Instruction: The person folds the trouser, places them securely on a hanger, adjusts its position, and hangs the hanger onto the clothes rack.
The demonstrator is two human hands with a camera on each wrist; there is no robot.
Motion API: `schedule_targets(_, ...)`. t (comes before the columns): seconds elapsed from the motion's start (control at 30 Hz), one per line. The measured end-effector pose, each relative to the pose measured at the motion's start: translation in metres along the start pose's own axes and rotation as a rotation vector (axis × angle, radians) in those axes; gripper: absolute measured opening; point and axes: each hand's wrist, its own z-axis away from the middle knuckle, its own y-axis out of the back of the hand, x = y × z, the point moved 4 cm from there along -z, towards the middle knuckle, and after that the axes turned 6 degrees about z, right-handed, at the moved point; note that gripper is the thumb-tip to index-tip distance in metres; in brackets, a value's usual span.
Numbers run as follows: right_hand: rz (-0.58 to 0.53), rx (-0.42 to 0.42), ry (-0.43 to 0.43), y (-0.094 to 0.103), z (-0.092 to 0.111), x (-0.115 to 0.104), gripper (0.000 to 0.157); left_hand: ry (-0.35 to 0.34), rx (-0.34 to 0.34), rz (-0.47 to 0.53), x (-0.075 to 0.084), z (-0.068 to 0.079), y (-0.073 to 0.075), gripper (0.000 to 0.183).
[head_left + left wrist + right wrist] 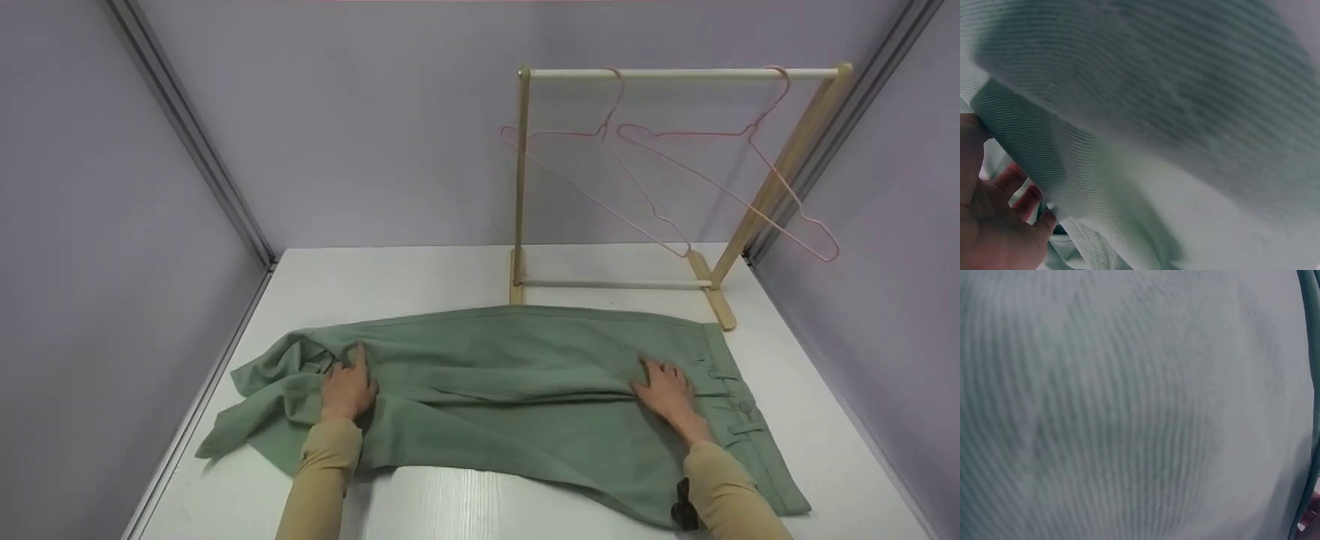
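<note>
A pair of green trousers (517, 360) lies sideways on the white table, its waistband (757, 427) with button and belt loops at the right and its legs bunched at the left. My left hand (349, 390) rests on the rumpled leg part, index finger stretched out. In the left wrist view the fingers of that left hand (1005, 219) are spread and loosely bent at the cloth's edge. On the upper part near the waistband, my right hand (667, 394) lies with spread fingers. Cloth fills most of the right wrist view, leaving a sliver of the right hand (1311, 514).
Behind the trousers stands a wooden rack (520, 187) with a white top bar. Two pink wire hangers (600, 135) hang from it. Grey panels (187, 225) enclose the table at the sides and back. The white table top (442, 502) shows in front.
</note>
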Motion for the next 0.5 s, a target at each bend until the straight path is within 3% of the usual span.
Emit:
schedule_targets(0.2,-0.009,-0.044,-0.006,-0.002,0.001,-0.001,0.059,-0.012,0.016,-0.033,0.005,0.005,0.002,0.042)
schedule_targets(0.5,-0.021,-0.081,0.000,-0.004,0.002,0.000,0.060,-0.063,0.113,-0.054,0.012,0.005,0.003,0.038)
